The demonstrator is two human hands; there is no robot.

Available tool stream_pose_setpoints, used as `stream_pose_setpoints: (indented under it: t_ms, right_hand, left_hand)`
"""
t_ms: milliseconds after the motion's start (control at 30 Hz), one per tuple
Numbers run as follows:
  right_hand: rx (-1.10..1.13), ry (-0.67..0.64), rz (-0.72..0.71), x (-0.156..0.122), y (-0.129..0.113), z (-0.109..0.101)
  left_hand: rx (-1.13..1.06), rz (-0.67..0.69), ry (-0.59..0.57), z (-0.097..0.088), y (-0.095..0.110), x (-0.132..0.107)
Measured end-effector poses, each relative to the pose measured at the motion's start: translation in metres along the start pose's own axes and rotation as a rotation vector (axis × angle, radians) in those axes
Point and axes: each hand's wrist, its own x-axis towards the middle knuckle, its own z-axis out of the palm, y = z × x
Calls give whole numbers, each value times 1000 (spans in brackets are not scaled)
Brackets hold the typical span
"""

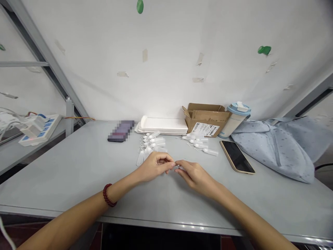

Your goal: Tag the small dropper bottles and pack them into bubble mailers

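My left hand (155,167) and my right hand (195,175) meet over the middle of the table, thumbs and fingertips pinched close together. Whatever sits between the fingertips is tiny and mostly hidden, so I cannot name it. Just behind my left hand lies a group of small white translucent tube-shaped pieces (140,158) with thin loops at their ends. A second group of similar white pieces (210,152) is spread behind my right hand, in front of the cardboard box.
Along the wall are a stack of flat white boxes (163,124), an open cardboard box (208,119) and a blue-lidded cup (232,121). On the right lie a phone (238,158) and a light blue bag (275,149); a dark, blurred object (121,131) lies left. A power strip (41,130) is far left.
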Motion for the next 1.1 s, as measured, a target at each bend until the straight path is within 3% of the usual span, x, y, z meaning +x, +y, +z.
stream_pose_setpoints:
  t_ms: [633, 1100]
  right_hand:
    - [-78, -55, -18, -2, 1, 2]
    - [-4, -52, 51, -1, -2, -3]
  left_hand:
    - [144, 5, -44, 2, -3, -1]
    - [48, -15, -16, 1, -1, -1]
